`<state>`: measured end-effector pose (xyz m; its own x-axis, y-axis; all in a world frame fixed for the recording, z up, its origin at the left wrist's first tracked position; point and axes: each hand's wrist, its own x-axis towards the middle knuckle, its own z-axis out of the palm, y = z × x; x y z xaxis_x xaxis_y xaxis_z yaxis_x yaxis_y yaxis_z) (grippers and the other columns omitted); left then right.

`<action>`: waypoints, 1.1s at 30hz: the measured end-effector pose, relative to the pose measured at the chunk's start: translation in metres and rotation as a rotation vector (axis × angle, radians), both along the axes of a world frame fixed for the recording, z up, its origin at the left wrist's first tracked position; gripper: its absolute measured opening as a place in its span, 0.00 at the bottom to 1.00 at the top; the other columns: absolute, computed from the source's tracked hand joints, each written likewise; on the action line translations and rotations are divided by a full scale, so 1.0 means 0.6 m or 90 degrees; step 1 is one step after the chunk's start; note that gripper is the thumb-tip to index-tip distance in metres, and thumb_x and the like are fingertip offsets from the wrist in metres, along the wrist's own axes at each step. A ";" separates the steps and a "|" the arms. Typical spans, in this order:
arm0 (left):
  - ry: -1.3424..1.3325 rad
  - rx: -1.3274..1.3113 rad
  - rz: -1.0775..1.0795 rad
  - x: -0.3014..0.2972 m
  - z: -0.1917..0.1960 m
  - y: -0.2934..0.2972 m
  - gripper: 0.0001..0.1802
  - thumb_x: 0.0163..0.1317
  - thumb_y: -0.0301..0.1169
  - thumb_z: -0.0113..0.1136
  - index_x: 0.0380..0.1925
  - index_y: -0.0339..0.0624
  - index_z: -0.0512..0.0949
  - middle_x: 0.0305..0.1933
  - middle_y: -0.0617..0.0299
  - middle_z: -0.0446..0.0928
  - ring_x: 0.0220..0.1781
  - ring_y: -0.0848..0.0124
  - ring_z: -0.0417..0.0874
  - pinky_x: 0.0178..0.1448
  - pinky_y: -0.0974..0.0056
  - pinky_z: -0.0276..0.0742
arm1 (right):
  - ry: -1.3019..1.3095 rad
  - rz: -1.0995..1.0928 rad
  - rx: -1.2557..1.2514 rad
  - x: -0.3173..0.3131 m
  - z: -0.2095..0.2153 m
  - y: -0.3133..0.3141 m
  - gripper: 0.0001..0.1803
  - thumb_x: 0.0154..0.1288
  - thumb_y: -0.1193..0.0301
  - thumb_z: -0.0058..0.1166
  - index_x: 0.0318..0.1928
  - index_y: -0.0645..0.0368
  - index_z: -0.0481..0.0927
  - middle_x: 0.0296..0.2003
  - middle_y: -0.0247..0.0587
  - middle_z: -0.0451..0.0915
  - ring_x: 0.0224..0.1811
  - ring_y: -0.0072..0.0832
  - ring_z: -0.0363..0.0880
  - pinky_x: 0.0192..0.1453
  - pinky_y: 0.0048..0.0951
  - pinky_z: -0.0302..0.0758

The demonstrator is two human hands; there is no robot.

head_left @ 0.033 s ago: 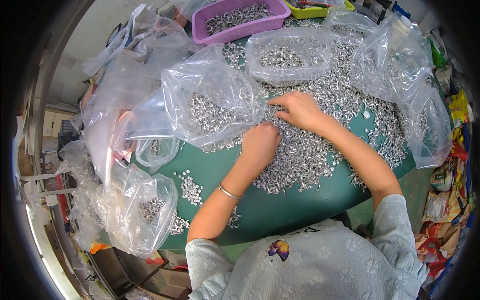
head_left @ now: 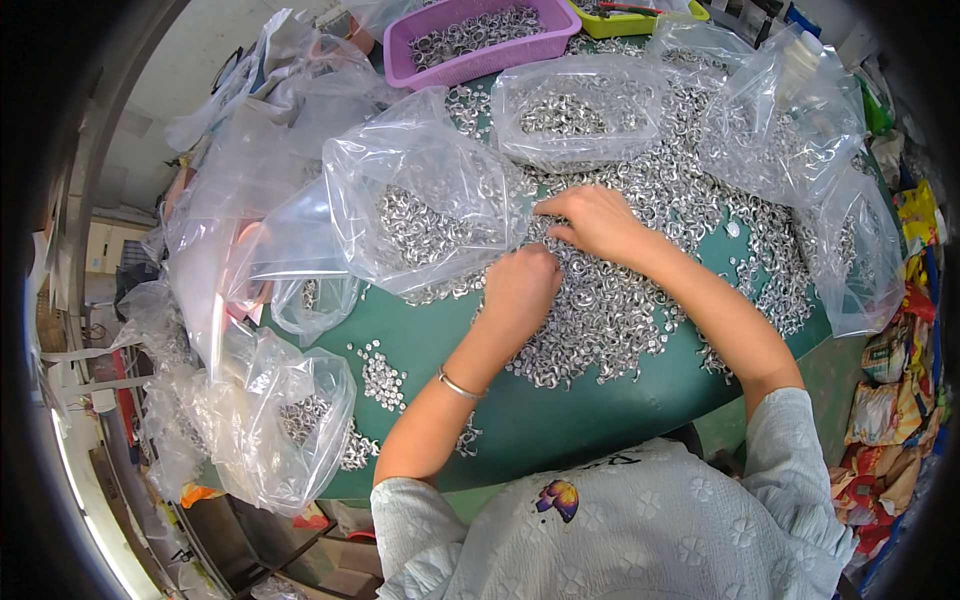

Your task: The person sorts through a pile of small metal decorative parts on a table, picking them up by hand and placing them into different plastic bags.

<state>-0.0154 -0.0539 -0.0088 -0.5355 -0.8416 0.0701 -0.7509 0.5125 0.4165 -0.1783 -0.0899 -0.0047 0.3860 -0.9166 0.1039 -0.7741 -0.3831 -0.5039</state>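
Small silvery curved metal pieces (head_left: pixel 600 335) lie in a wide heap on the green table (head_left: pixel 480 400). My left hand (head_left: pixel 523 290) rests at the heap's left edge with its fingers curled in. Whatever its fingertips hold is hidden under the hand. Just beyond and to the right, my right hand (head_left: pixel 600 228) reaches leftward over the pieces, index finger and thumb apart, other fingers mostly out of sight. Beside both hands, on the left, stands an open clear plastic bag (head_left: pixel 350 200) partly filled with the same pieces.
Farther back sit another clear bag (head_left: pixel 640 130) of pieces, a purple basket (head_left: pixel 465 68) and a yellow-green tray (head_left: pixel 620 27). Crumpled plastic bags (head_left: pixel 260 430) cover the left side. A small group of tiny metal bits (head_left: pixel 382 378) lies near my left forearm. More bags (head_left: pixel 860 260) line the right edge.
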 end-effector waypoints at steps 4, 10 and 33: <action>0.123 -0.032 0.071 0.005 0.013 0.012 0.06 0.49 0.28 0.62 0.25 0.38 0.78 0.23 0.57 0.74 0.23 0.63 0.76 0.29 0.61 0.72 | 0.015 0.059 -0.020 -0.011 0.007 0.002 0.15 0.49 0.69 0.61 0.41 0.54 0.80 0.35 0.45 0.81 0.38 0.42 0.79 0.41 0.40 0.75; 0.513 0.480 0.217 0.036 0.023 0.053 0.01 0.57 0.24 0.54 0.28 0.38 0.73 0.25 0.64 0.73 0.22 0.77 0.69 0.27 0.73 0.67 | -0.147 0.097 0.224 -0.075 0.044 0.031 0.14 0.52 0.70 0.60 0.40 0.60 0.80 0.21 0.38 0.75 0.25 0.27 0.74 0.31 0.30 0.70; 0.674 0.685 0.205 -0.024 0.049 0.056 0.12 0.57 0.27 0.61 0.40 0.34 0.76 0.29 0.64 0.76 0.27 0.79 0.73 0.31 0.76 0.69 | -0.244 -0.015 0.218 -0.065 0.085 0.119 0.07 0.50 0.74 0.60 0.31 0.62 0.77 0.15 0.37 0.68 0.18 0.25 0.66 0.24 0.28 0.64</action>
<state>-0.0301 -0.0204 0.0203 -0.4254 -0.8084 -0.4069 0.1006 -0.4891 0.8664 -0.2172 -0.0184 0.0463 0.3576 -0.9310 -0.0739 -0.5163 -0.1312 -0.8463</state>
